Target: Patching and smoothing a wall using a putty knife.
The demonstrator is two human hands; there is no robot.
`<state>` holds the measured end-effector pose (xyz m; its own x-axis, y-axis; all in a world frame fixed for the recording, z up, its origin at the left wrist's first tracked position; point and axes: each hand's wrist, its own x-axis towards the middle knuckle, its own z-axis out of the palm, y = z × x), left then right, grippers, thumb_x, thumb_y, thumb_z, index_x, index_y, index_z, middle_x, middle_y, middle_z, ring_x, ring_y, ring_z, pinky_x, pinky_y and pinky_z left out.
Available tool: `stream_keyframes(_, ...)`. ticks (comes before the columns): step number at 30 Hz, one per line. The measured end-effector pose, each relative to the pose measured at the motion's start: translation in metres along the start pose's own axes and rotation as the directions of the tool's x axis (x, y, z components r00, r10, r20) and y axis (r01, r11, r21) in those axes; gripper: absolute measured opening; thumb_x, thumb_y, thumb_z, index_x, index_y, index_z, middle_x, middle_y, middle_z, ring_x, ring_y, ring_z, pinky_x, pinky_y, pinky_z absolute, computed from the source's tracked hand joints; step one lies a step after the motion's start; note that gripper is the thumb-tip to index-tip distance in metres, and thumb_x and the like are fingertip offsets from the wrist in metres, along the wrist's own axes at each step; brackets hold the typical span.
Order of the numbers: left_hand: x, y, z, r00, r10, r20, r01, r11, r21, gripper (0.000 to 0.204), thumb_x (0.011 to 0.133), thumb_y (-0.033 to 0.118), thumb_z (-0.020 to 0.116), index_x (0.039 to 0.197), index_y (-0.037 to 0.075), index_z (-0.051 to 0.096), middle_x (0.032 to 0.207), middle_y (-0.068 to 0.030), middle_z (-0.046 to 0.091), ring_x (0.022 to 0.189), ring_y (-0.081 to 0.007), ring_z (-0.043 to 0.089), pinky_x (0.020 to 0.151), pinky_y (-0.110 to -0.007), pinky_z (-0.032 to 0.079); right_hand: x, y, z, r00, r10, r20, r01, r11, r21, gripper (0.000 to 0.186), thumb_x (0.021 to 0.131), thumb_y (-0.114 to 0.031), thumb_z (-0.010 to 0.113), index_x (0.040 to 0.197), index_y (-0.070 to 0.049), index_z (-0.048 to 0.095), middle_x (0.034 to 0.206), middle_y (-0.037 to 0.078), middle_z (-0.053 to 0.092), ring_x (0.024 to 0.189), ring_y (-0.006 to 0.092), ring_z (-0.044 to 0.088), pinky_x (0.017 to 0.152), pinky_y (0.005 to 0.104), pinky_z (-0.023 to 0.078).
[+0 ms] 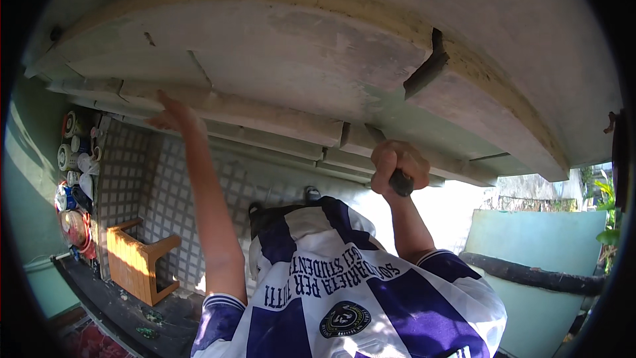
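Observation:
Ahead of me is a pale wall with several long ledges (265,109), cut by dark gaps and cracks. My right hand (399,164) is closed in a fist around a dark-handled tool (401,183). The round butt of its handle sticks out below the fist. A thin, flat grey blade shows above the fist, close to the ledge; I cannot tell whether its tip touches. On the left, my left hand (175,114) reaches up to the same ledge with its fingers stretched out, holding nothing. Whether its fingertips rest on the ledge is unclear.
Below on the left, an orange-brown wooden stool (136,258) stands on the checkered tile floor (173,179). Tubs and bags (76,159) line the left wall. At the right are a pale green panel (530,232), a dark horizontal pipe-like bar (536,274) and green leaves (606,205).

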<state>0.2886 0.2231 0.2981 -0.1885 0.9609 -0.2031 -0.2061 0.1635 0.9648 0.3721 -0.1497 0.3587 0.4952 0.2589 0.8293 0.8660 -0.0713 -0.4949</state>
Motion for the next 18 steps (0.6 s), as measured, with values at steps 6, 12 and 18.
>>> stream_keyframes(6,0.11,-0.003,0.002,0.974,-0.182,0.138,0.186,0.982,-0.015,0.078,0.095,0.06,0.043,0.147,0.004,0.031,0.149,-0.012,0.038,0.13,-0.0312,0.045,0.108,-0.049,0.037,-0.002,-0.001,0.005,0.996,-0.021,-0.092,0.02,1.0,-0.007,0.029,0.08,0.003,0.054,0.057,-0.006,0.04,0.052,0.007,0.054,0.046,0.0195,0.057,0.047,0.028,0.047)
stream_keyframes(12,0.107,-0.018,0.013,0.984,-0.12,0.131,0.134,0.986,-0.098,0.08,0.088,0.057,0.059,0.129,-0.009,0.038,0.135,-0.0245,0.045,0.112,-0.0341,0.057,0.092,-0.049,0.055,0.003,-0.008,0.011,0.98,-0.078,-0.185,0.1,0.989,0.113,0.03,0.083,0.001,0.054,0.057,-0.006,0.039,0.05,0.006,0.053,0.042,0.0176,0.051,0.044,0.0267,0.043)
stream_keyframes(18,0.114,-0.022,0.006,0.998,-0.055,-0.002,0.055,0.998,0.013,0.084,0.086,0.055,0.063,0.129,-0.004,0.021,0.131,-0.0275,0.043,0.109,-0.0384,0.057,0.092,-0.052,0.055,0.0,-0.01,0.014,0.972,-0.034,-0.234,0.072,0.986,0.153,0.034,0.085,-0.002,0.055,0.056,-0.007,0.038,0.049,0.005,0.051,0.042,0.0153,0.05,0.042,0.0255,0.039)
